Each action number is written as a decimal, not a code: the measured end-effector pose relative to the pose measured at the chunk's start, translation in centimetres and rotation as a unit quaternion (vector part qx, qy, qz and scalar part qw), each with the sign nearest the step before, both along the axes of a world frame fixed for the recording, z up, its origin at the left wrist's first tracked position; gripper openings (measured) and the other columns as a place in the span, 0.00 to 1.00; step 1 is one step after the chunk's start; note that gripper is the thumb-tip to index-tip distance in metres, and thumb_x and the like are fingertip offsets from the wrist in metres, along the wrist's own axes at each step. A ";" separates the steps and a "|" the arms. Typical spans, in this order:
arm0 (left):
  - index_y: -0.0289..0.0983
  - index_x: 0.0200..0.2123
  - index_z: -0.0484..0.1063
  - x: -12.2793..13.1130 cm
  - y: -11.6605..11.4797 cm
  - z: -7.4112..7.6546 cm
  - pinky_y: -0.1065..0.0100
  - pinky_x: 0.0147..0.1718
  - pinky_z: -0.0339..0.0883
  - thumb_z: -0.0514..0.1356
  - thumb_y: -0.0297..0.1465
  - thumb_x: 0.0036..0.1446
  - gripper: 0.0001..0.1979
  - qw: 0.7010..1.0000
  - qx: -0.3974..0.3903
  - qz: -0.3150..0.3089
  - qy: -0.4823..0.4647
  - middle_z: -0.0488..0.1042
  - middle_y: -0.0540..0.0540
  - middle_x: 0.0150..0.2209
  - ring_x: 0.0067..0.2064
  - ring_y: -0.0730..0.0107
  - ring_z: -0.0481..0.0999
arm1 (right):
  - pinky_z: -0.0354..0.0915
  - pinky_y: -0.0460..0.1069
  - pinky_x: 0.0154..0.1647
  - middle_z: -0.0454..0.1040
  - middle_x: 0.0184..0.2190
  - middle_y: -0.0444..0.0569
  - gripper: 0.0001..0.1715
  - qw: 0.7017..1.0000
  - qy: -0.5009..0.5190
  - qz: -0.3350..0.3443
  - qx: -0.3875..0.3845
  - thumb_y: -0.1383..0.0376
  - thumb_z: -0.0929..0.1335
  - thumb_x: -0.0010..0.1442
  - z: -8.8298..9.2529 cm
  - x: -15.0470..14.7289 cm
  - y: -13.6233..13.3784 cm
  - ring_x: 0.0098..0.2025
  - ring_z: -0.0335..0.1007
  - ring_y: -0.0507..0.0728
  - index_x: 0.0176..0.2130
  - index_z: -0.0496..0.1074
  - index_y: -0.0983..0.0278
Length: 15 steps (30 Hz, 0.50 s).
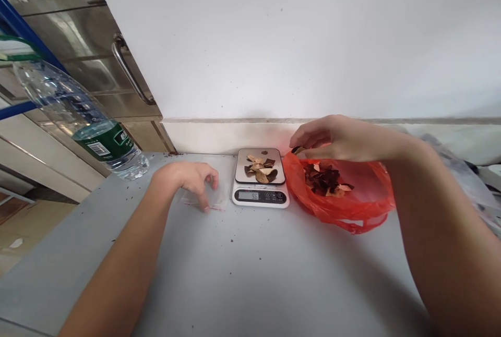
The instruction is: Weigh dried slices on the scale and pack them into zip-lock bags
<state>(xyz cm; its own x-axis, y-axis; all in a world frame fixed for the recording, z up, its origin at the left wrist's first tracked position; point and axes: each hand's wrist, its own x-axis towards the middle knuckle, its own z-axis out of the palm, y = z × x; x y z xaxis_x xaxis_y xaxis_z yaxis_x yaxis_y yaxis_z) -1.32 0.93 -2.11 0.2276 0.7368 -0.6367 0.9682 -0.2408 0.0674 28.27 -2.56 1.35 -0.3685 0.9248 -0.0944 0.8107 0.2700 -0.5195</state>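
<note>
A small white digital kitchen scale [260, 195] stands on the table near the wall, its display showing 9.6 or 96. Several dark and tan dried slices [261, 169] lie on its plate. Just right of it sits a red plastic bag [313, 206], open at the top, with many more such pieces inside. Above the bag's left rim, my right hand [336, 139] pinches a dark dried slice [298, 150] between thumb and fingers. My left hand [195, 183] hovers at or rests on a clear zip bag [219, 199], its fingers curved and apart; whether it touches the bag I cannot tell.
A large water bottle [105, 139] with a green label stands at the table's left edge. Behind the scale rises a white wall [254, 55]. Clear plastic [462, 175] lies at the far right, beyond my right forearm. Dark crumbs dot the grey tabletop [235, 285].
</note>
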 end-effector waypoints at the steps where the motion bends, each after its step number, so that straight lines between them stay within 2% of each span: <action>1: 0.42 0.46 0.77 0.0 -0.1 0.0 0.65 0.39 0.70 0.71 0.41 0.31 0.32 1.000 0.005 0.000 0.006 0.74 0.42 0.61 0.51 0.49 0.78 | 0.71 0.53 0.36 0.83 0.37 0.48 0.11 1.000 -0.010 -0.009 -0.001 0.64 0.68 0.56 0.2 -0.1 -0.1 0.38 0.79 0.61 0.38 0.78 0.60; 6: 0.42 0.40 0.79 -0.1 -0.1 -0.3 0.67 0.34 0.67 0.67 0.38 0.37 0.21 1.000 0.001 -0.008 0.019 0.78 0.44 0.56 0.47 0.52 0.79 | 0.65 0.51 0.30 0.81 0.30 0.46 0.10 0.985 -0.147 -0.067 -0.054 0.73 0.68 0.54 0.8 -0.1 -0.8 0.29 0.73 0.57 0.29 0.77 0.59; 9: 0.41 0.37 0.81 -0.6 0.1 -0.2 0.67 0.34 0.67 0.64 0.38 0.43 0.16 1.000 -0.010 -0.008 0.004 0.82 0.45 0.50 0.47 0.54 0.80 | 0.65 0.52 0.28 0.82 0.33 0.46 0.11 0.973 -0.187 -0.114 -0.074 0.72 0.71 0.52 0.9 -0.2 -1.1 0.30 0.75 0.60 0.32 0.80 0.56; 12: 0.41 0.35 0.82 -1.1 0.3 0.1 0.67 0.36 0.68 0.61 0.38 0.47 0.14 1.000 -0.011 -0.017 -0.019 0.83 0.46 0.49 0.46 0.56 0.80 | 0.67 0.52 0.29 0.82 0.36 0.47 0.12 0.981 -0.159 -0.093 -0.055 0.72 0.70 0.53 0.9 -0.7 -1.2 0.32 0.77 0.60 0.34 0.80 0.55; 15: 0.41 0.35 0.83 -1.4 0.4 0.1 0.68 0.37 0.68 0.62 0.39 0.48 0.14 0.999 -0.001 -0.028 -0.029 0.83 0.47 0.51 0.47 0.57 0.80 | 0.62 0.51 0.24 0.77 0.27 0.48 0.11 0.982 -0.161 -0.074 -0.067 0.73 0.69 0.51 0.5 -0.8 -1.2 0.25 0.71 0.57 0.26 0.75 0.57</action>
